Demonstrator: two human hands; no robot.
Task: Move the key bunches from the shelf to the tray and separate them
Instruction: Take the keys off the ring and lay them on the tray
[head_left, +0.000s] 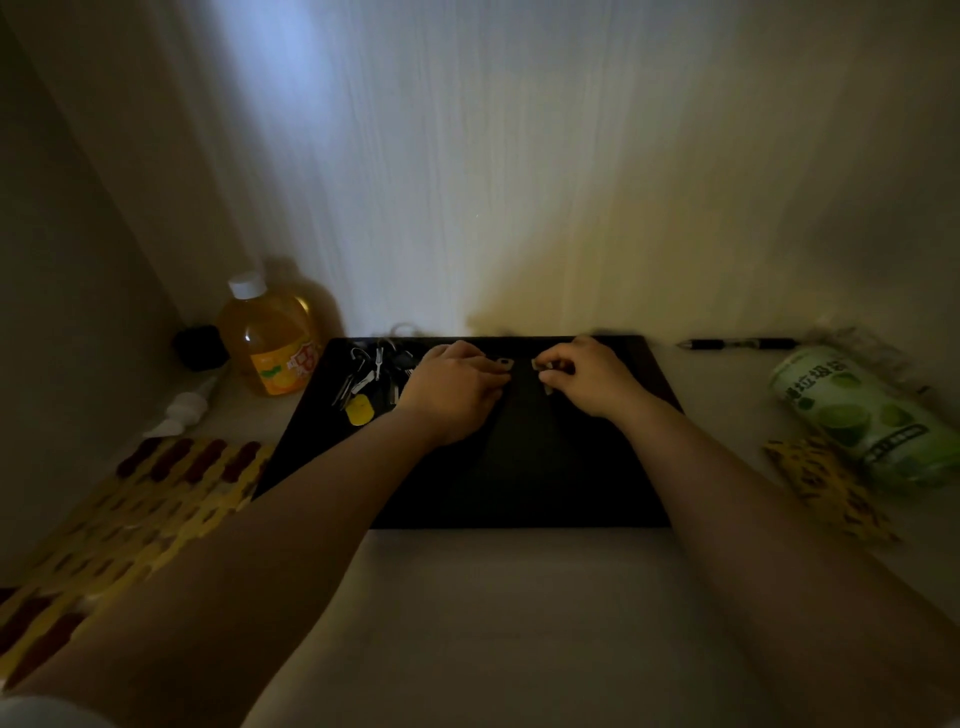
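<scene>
A black tray (519, 483) lies on the pale surface against the wall. In its far left corner rests a key bunch (371, 376) with a yellow tag (359, 410). Over the tray's far middle, my left hand (452, 392) pinches a small key (503, 362) at its fingertips. A little to the right, my right hand (589, 376) pinches another key (543, 366). The two keys sit a short gap apart. My fingers hide most of both keys, and the light is dim.
An orange drink bottle (270, 343) and a small black object (201, 347) stand at the back left, with a white nozzle (182, 410) nearby. A yellow patterned mat (130, 514) lies left. A pen (743, 343), a green packet (867, 415) and yellow packet (826, 486) lie right.
</scene>
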